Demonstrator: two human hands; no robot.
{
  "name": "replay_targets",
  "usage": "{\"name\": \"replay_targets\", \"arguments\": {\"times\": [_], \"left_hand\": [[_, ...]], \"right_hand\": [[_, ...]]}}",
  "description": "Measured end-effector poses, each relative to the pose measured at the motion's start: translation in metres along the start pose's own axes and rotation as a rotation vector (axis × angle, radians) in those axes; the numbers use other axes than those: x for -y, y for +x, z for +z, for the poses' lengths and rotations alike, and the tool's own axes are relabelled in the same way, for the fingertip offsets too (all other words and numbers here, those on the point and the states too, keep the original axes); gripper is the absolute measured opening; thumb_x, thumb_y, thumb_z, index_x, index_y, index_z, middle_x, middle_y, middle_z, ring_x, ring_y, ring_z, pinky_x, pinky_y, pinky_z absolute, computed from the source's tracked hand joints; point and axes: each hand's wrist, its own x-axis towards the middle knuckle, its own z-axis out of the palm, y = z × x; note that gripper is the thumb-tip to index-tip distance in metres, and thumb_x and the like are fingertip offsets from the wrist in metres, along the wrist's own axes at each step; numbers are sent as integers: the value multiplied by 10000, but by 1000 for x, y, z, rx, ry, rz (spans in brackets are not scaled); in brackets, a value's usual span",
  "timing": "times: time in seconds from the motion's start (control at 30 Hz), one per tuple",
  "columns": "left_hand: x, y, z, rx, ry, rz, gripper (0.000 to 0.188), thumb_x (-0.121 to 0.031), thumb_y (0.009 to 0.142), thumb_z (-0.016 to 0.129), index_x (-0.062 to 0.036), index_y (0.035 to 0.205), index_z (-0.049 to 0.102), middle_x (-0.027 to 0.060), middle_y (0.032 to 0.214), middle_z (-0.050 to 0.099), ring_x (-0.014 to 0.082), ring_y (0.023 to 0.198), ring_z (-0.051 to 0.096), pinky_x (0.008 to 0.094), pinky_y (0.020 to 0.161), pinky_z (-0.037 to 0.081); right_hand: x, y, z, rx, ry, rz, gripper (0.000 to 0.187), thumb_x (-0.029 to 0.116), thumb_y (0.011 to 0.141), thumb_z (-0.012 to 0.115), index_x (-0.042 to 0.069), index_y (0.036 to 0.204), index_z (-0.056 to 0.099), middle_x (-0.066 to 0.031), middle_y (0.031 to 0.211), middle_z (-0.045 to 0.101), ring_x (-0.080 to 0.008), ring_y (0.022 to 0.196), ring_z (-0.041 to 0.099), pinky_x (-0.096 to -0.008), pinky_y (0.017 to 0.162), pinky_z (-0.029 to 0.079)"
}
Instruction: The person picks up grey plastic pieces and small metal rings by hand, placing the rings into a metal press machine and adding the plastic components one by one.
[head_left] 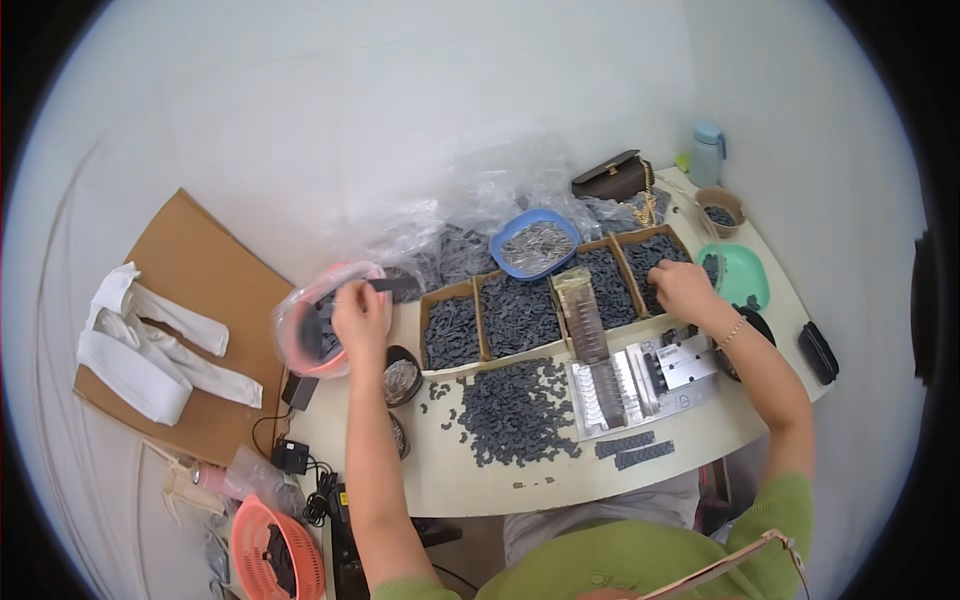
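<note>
White, plain walls [350,120] meet behind a cream-coloured worktable [440,485], seen from above through a round fisheye view. Across its middle stands a divided cardboard tray [481,320], its four compartments filled with small dark grey parts [655,250]; a loose pile [510,410] of similar pieces lies on the near side.

At the left, the person's left hand [357,318] is above a pink basin [292,345], fingers apparently pinching a dark flat strip [393,284] that juts out to the right. At the right, the right hand [690,291] dips its fingertips among the parts in the far-right compartment; whether they grip any piece, I cannot tell.

The strip looks light, thin and fairly stiff, probably best held by its edges or one end. The small parts look light and hard, perhaps smooth enough to slide from a loose pinch (their material is a guess), so fingertips on opposite sides would suit them. A metal fixture [690,362] sits in front of the tray, with two dark ridged strips [645,455] nearer still.

No brand or label can be read; a small mark on the fixture is too tiny to make out.
</note>
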Motion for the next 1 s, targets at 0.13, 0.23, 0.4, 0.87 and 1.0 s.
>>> {"name": "replay_targets", "arguments": {"times": [0.13, 0.23, 0.4, 0.87, 1.0], "left_hand": [[65, 0, 8, -64, 503, 433, 225, -67, 806, 628, 0, 1017, 663, 198, 1013, 633, 374, 929, 586, 469, 839, 450], [63, -39, 44, 373, 245, 318, 158, -101, 791, 648, -45, 930, 696, 169, 923, 628, 351, 878, 591, 447, 773, 478], [60, -73, 79, 584, 169, 268, 83, -84, 766, 675, -55, 843, 678, 157, 830, 597, 349, 816, 586, 433, 750, 478], [-118, -208, 39, 704, -251, 737, 253, -55, 710, 605, 3, 954, 633, 99, 976, 626, 236, 827, 622, 315, 632, 529], [-128, -221, 32, 729, -92, 814, 348, -61, 691, 604, 60, 1017, 612, 160, 1055, 611, 268, 928, 613, 323, 724, 534]], "right_hand": [[1, 0, -7, -107, 211, 29, 114, 50, 768, 566, 59, 846, 649, -110, 832, 614, -325, 774, 624, -417, 695, 510], [12, -4, -18, -158, 313, -8, 103, 57, 782, 572, 66, 853, 645, -98, 831, 605, -317, 762, 619, -409, 690, 506], [41, -18, -32, -74, 378, -75, 92, 65, 786, 581, 67, 855, 642, -83, 842, 602, -297, 753, 619, -396, 676, 507], [89, -50, -8, 96, 691, -269, 132, 61, 814, 615, 49, 939, 654, -89, 849, 614, -270, 743, 625, -351, 650, 506], [95, -59, -2, 74, 685, -350, 137, 60, 802, 629, 64, 936, 657, -77, 858, 609, -265, 748, 622, -353, 654, 508]]}}
